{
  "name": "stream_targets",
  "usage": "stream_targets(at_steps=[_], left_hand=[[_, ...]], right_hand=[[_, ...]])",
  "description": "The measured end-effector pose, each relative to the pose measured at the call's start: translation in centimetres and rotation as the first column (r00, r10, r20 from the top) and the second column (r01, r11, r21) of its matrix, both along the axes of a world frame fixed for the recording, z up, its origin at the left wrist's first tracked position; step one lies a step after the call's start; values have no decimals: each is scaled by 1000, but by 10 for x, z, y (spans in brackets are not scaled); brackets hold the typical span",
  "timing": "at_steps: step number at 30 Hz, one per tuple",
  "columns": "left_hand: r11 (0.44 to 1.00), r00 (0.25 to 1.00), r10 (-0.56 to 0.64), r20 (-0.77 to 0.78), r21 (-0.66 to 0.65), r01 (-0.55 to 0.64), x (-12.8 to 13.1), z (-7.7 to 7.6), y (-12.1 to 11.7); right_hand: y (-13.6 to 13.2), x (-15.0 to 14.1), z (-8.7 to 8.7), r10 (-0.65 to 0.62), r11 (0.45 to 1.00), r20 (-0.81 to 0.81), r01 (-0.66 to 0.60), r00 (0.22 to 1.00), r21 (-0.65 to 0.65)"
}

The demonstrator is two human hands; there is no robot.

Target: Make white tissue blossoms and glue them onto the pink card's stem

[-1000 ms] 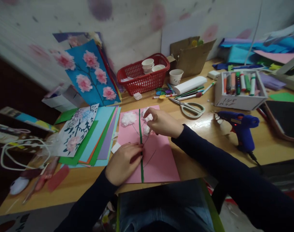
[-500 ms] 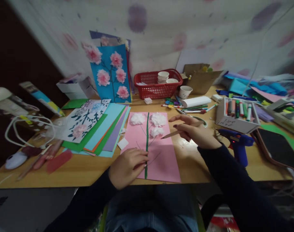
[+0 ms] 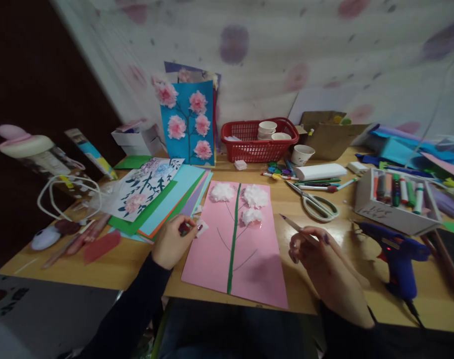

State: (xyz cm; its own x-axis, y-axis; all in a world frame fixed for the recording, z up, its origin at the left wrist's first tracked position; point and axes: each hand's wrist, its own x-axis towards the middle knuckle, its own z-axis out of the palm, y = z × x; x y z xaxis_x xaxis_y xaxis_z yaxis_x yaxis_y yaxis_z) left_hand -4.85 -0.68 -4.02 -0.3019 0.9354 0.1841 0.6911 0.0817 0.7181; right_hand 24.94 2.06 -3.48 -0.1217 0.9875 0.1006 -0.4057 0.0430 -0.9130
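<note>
My left hand [image 3: 177, 240] is at the left edge of a pink sheet [image 3: 208, 262], its thumb and fingertips closed at a small white paper square [image 3: 202, 228]. A slim pencil [image 3: 294, 225] with a dark tip is held in my right hand [image 3: 320, 262], to the right of the sheet, pointing up and left. The sheet carries a green stem [image 3: 234, 239], thin drawn branches and three fluffy white paper flowers [image 3: 254, 196]. The lowest flower [image 3: 251, 216] has a pinkish lower edge.
Scissors [image 3: 318, 207] and a blue glue gun [image 3: 396, 254] lie on the right, near a marker box [image 3: 394, 209]. Behind are a red basket [image 3: 256, 149], a paper cup [image 3: 302, 154] and a blue flower picture [image 3: 187, 117]. Coloured paper [image 3: 155, 212] is stacked left.
My left hand has moved left from the stem to the white paper square. My right hand has drawn back from the lowest flower, still with the pencil. The view has shifted.
</note>
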Motion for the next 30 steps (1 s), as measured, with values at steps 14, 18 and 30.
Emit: stream_targets(at_steps=[14, 18, 30], left_hand=[[986, 815, -141, 562, 152, 66, 95, -7, -38], [971, 835, -228, 501, 186, 153, 94, -8, -39], [937, 819, -347, 457, 216, 276, 92, -5, -37]], right_hand=[[-70, -62, -1, -183, 974, 427, 103, 885, 204], [-69, -61, 2, -223, 969, 498, 135, 838, 206], [-68, -62, 3, -131, 987, 323, 152, 937, -42]])
